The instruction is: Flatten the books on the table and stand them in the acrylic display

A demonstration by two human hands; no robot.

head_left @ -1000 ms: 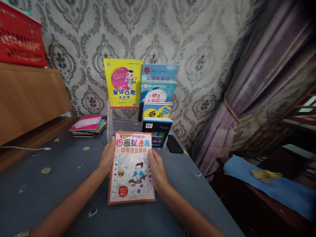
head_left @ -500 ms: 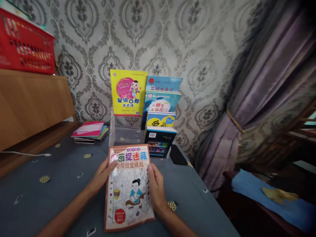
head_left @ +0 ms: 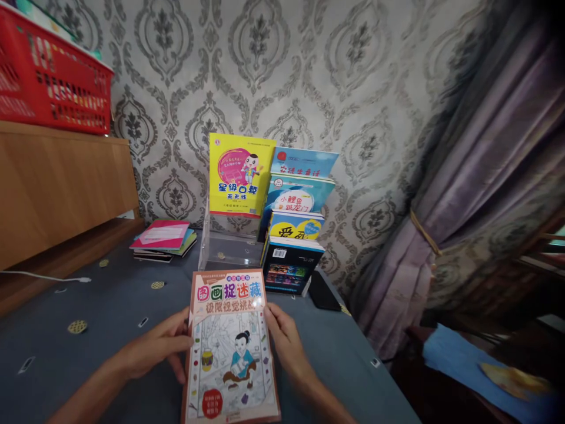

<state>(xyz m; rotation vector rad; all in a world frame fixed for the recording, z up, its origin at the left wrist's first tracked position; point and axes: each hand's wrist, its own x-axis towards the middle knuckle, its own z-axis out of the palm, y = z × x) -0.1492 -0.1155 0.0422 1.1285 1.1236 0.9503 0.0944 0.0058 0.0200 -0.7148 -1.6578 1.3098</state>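
A picture book [head_left: 232, 359] with a brown border and a seated cartoon figure on its cover leans back, cover toward me. My left hand [head_left: 165, 341] grips its left edge, thumb at the side and some fingers hidden behind it. On the right edge, my right hand [head_left: 286, 341] holds the book with the thumb at the front rim. Just behind stands a clear book rack [head_left: 205, 241]. A yellow workbook [head_left: 241, 176] sits in its upper left, and the tier below that shows bare plastic. Several books, including a black one [head_left: 293, 268] at the front, fill the right column.
A stack of booklets [head_left: 163, 237] lies left of the rack, near a white cable [head_left: 53, 277]. A black phone-like slab [head_left: 324, 291] lies to the right. A red basket [head_left: 57, 76] tops the wooden cabinet [head_left: 66, 194]. A tied curtain [head_left: 406, 271] hangs right of the table.
The picture book has come lower and closer to me. My left hand has slid down its left edge, the thumb leaving the cover's title. The view has shifted slightly.
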